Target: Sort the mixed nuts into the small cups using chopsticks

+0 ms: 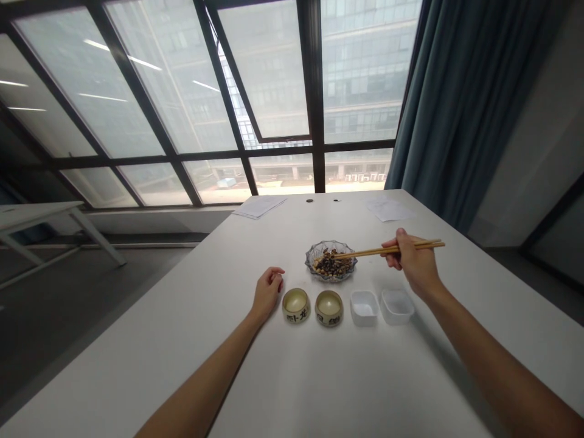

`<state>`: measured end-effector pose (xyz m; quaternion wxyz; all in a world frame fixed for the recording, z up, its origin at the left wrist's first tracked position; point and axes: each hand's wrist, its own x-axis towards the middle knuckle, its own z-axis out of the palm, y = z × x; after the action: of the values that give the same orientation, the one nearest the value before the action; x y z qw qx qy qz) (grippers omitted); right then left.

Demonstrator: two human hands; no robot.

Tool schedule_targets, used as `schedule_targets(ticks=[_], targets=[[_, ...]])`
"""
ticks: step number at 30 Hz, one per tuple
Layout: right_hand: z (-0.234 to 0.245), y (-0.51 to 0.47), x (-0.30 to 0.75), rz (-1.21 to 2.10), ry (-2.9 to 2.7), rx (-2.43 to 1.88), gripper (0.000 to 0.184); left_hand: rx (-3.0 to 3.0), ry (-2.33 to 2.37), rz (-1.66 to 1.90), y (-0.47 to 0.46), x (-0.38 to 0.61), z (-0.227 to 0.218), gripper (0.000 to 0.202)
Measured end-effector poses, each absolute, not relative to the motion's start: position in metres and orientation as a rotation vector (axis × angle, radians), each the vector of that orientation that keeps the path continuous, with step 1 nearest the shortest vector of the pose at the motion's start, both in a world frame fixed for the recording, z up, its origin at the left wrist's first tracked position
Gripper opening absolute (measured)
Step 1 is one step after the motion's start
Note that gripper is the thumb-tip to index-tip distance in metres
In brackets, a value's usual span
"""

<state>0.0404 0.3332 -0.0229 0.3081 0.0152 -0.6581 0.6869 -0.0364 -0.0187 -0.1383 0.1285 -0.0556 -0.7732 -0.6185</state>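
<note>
My right hand (pixel 411 258) is closed around a pair of wooden chopsticks (pixel 371 250), which point left. Their tips reach into a clear, scalloped glass bowl (pixel 310 263). A mix of dark and tan small pieces (pixel 331 264), like beans and nuts, fills it; whether the tips pinch one is too small to tell. On the table left of the bowl rests my left hand (pixel 268 289), holding nothing, its fingers loosely bent and apart. Close by stands a small cream cup with dark characters (pixel 296 306), and a similar cup (pixel 329 308) is right of it. Both look empty.
Right of the cups are two translucent plastic containers, a squarish one (pixel 364 308) and another (pixel 397 306) beneath my right wrist. Papers (pixel 260 207) lie at the far left of the white table (pixel 182 340), and more sheets (pixel 389 208) at the far right. Windows and a blue curtain (pixel 451 109) stand behind.
</note>
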Motion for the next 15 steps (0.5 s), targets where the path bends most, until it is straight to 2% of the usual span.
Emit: schedule_targets(ticks=[5,15], targets=[[-0.002,0.332,0.064,1.903,-1.958,0.139,0.058,-0.160,-2.256,-1.795,-0.017,-0.036,-0.138,0.027],[-0.022,0.317,0.062,1.817,-2.250,0.200,0.067,-0.165,-2.256,-1.793,-0.016,-0.035,-0.136,0.027]])
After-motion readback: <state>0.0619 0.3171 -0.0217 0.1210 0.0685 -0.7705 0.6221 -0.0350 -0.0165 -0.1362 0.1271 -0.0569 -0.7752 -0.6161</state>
